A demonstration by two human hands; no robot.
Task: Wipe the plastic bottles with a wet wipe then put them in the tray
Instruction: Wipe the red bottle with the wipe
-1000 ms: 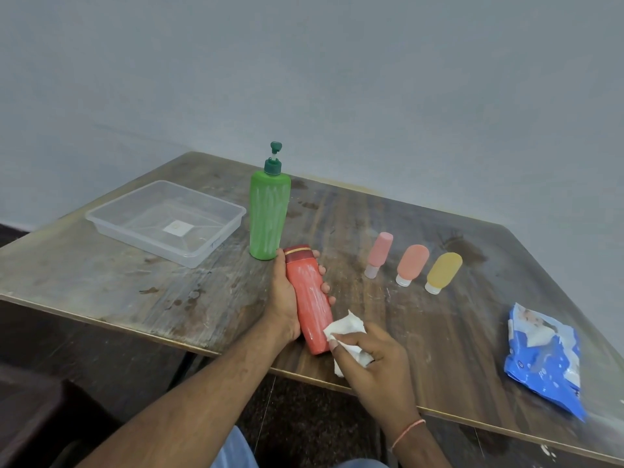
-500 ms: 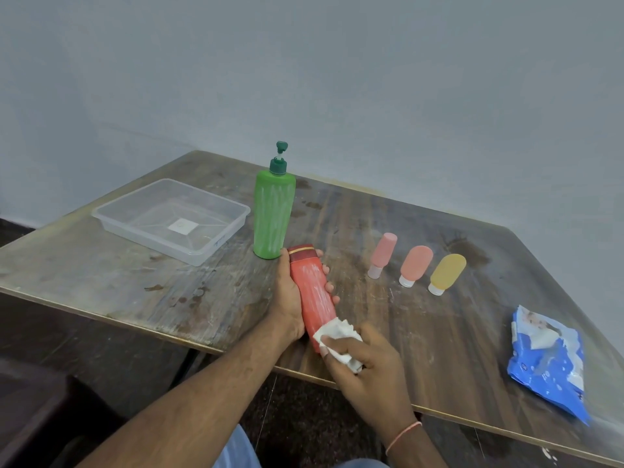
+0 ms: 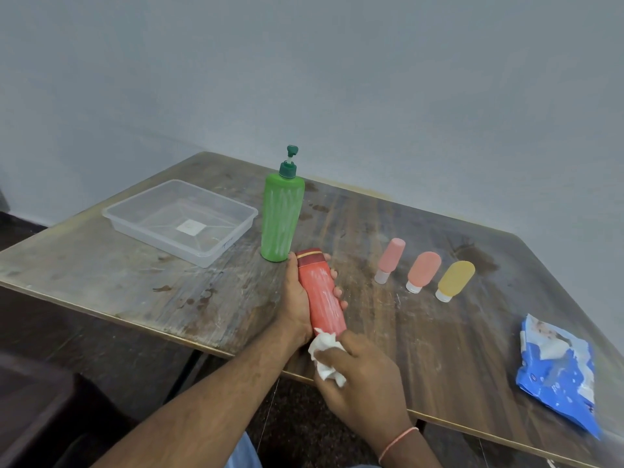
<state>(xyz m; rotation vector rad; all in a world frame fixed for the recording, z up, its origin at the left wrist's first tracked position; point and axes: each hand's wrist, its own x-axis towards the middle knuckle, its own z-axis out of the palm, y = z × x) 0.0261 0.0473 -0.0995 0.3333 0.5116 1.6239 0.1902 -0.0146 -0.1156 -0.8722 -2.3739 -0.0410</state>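
A worn wooden table fills the lower view. On it at about ten o'clock lies a clear plastic tray, holding no bottles. Just beside the tray, toward twelve o'clock of the hands, a green pump bottle stands upright. At four o'clock, near the table edge, lies a blue wet wipe pack. The right hand has its fingers curled round a crumpled white wet wipe, pressing it against the near end of the red bottle. The left hand grips that bottle, fingers wrapped round its body, cap pointing away. At two o'clock lie three small bottles, caps toward the viewer: pink, orange, yellow.
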